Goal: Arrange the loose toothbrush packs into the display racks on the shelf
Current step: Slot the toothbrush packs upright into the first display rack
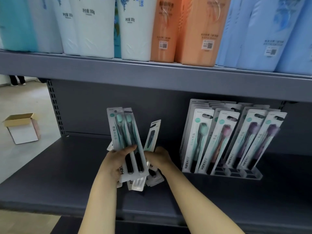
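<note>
Your left hand (116, 162) gripping 2 teal toothbrush packs (127, 141) by lower ends, upright above shelf (50, 179), your right hand (158, 157) pinching 1 tilted pack (152, 135), display rack (236, 173) to the right.

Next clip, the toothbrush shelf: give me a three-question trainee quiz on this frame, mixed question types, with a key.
1. True or false: the display rack on the shelf already holds upright toothbrush packs.
2. Multiple choice: the two teal-bristled packs are held by A) the left hand, B) the right hand, C) neither hand.
3. Short answer: what sits on the floor to the left of the shelving?

Key
1. True; several rows stand in it.
2. A. The right hand holds a separate pack, tilted right.
3. An open cardboard box.
</note>
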`<state>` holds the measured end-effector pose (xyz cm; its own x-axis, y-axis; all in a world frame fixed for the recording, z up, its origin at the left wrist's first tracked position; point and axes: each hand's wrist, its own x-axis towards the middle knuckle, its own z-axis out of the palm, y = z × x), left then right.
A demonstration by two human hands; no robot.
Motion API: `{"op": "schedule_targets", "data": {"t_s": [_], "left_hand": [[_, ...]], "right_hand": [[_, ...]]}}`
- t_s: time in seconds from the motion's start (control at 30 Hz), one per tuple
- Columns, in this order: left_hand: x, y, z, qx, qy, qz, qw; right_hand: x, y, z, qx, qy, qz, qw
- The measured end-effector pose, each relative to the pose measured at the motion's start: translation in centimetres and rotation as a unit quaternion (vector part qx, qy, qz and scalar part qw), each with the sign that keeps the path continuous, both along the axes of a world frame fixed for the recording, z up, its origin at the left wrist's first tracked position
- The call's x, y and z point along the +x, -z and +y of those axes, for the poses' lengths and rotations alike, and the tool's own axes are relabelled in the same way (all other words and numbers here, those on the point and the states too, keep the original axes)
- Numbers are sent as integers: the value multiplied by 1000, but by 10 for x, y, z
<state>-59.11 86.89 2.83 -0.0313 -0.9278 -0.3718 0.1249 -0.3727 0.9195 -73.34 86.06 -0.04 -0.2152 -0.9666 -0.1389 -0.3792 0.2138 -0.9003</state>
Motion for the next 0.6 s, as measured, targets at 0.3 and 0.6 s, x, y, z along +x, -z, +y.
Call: {"op": "schedule_targets", "data": {"t_s": [0.3, 0.6], "left_hand": [[-20, -2, 8, 22, 7, 188, 982], [-29, 3, 26, -44, 55, 294, 953]], "right_hand": [[-19, -21, 21, -108, 43, 53, 992], [-27, -26, 48, -121, -7, 51, 991]]}}
